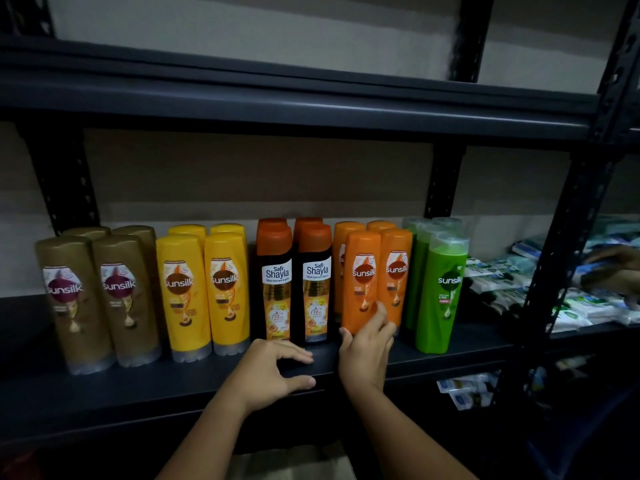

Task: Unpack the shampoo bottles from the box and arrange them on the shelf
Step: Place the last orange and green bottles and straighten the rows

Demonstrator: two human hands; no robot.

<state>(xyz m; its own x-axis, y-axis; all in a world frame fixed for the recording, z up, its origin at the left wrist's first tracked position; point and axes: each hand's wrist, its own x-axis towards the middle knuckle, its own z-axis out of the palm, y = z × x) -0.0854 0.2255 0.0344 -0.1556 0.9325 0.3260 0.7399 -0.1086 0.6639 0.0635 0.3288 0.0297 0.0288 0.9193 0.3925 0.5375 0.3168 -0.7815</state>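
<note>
Two bare forearms reach in. The left hand [273, 370] rests on the front edge of the dark metal shelf [104, 386], fingers loosely spread, holding nothing. The right hand [367, 351] holds the base of a tilted orange bottle [360, 282], fingers curled round it. Upright on the shelf stand four gold, four yellow, four black-and-orange, four orange and three green bottles. A pale wall lies behind; packets [588, 306] fill the neighbouring bay.

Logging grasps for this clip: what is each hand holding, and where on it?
The right hand grips the front orange Sunsilk bottle at its bottom end. The left hand holds nothing; it rests on the shelf edge.
</note>
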